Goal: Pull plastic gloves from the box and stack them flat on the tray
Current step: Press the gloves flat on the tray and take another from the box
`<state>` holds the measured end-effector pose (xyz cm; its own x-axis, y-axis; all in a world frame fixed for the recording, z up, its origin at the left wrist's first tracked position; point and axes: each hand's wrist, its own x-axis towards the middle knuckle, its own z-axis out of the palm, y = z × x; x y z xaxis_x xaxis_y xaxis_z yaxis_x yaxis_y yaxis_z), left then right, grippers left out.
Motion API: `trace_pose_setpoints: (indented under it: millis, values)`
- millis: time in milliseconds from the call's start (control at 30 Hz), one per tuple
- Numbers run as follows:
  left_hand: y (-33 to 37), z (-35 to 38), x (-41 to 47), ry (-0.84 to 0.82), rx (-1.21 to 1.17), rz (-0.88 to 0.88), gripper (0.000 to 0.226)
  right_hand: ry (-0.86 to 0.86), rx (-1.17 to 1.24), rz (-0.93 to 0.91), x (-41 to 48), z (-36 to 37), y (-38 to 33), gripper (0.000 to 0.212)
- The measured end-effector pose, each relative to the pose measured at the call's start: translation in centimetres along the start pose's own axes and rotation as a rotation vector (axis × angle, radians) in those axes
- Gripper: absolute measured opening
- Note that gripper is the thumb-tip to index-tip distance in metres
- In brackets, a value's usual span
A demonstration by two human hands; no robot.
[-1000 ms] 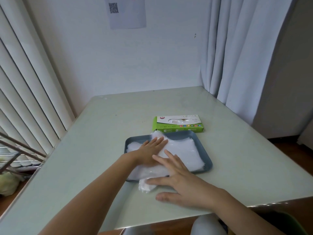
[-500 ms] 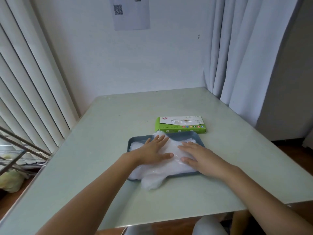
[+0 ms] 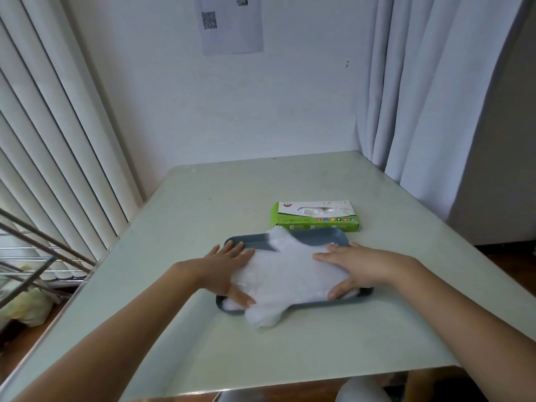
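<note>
White wall, a paper sheet with a printed code, pale curtains on the right and vertical blinds on the left frame a pale green table. On it sits a grey-blue rectangular plastic tray, with a green and white cardboard glove box just behind its far rim.

The pile of thin, translucent white plastic gloves lies in the tray. A second ago the left grip pressed the middle of the pile while the right grip was down by the tray's near edge. Half a second ago both lay side by side on the pile. Now they have slid apart, the left to the pile's left end and the right to its right end. Both are released, with fingers straight and palms flat on the plastic, grasping nothing.

This reads as an outward smoothing stroke on the newest glove. The middle of the pile looks fairly flat, but one lobe spills over the near rim onto the table, and another stands up at the far rim toward the box. Those edges probably want tucking in before the next glove is pulled from the box opening, where more plastic shows.
</note>
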<state>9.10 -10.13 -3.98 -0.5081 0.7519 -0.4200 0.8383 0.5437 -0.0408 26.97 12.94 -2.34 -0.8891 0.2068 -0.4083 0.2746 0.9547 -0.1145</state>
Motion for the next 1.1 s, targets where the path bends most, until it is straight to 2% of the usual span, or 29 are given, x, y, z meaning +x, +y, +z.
trace_pose_setpoints:
  millis: [233,267,333,400,533,633,733,900,1000,1100]
  values:
    - [-1.5,-1.8,-2.3,-0.137,0.004,-0.104,0.115,-0.012,-0.093,0.015,1.3,-1.4,0.8,0.097]
    - [-1.5,-2.3,-2.7,-0.156,-0.005,-0.113,0.111,-0.013,-0.08,0.007,1.4,-1.7,1.1,0.093]
    - [-1.9,-3.4,-3.2,-0.162,-0.049,-0.138,0.102,0.028,-0.001,-0.038,1.8,-2.3,1.6,0.068]
    - [-2.5,-4.4,-3.2,-0.096,-0.13,-0.176,0.093,0.152,0.12,-0.074,2.0,-3.2,2.2,0.047]
    - [-2.7,-5.5,-1.9,0.183,-0.257,-0.163,0.066,0.46,0.273,-0.048,3.5,-4.6,4.0,0.031]
    - [-1.5,-6.7,0.4,0.317,-0.378,-0.094,0.056,0.546,0.381,-0.027,5.8,-5.3,6.0,0.027]
    - [0.1,-7.3,2.3,0.358,-0.501,-0.02,0.054,0.613,0.401,-0.041,7.8,-5.3,6.8,0.02]
    - [2.6,-8.1,7.3,0.422,-0.585,0.02,0.047,0.618,0.354,-0.104,11.4,-5.1,6.9,0.018]
    - [3.5,-8.4,10.4,0.424,-0.618,0.015,0.043,0.558,0.315,-0.157,12.9,-5.0,6.6,0.018]
    - [4.3,-8.3,12.8,0.368,-0.644,0.008,0.058,0.493,0.339,-0.161,13.7,-4.9,6.3,0.022]
